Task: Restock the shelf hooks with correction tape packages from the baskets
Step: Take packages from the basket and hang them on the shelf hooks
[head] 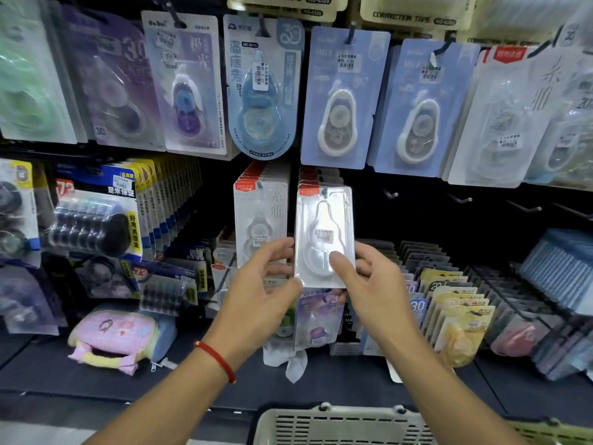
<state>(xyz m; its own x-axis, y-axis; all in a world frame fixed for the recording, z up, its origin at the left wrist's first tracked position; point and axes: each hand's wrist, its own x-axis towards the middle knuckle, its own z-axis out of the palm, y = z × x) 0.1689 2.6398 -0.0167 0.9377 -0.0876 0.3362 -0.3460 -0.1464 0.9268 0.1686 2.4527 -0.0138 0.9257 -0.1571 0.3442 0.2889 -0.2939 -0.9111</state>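
Dark pegboard shelving behind: both hands hold a white correction tape package [324, 236] upright, right hand [369, 281] pinching its lower edge, left hand [266, 277] steadying its left side, hang-hole at the hook [324, 190].

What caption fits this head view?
Both hands hang a tape pack on a hook.

Upright clear correction tape package [324, 236]

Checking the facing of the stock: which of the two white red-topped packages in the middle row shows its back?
The right package, pinched by both hands: plain clear blister, no print. The left one shows printed characters.
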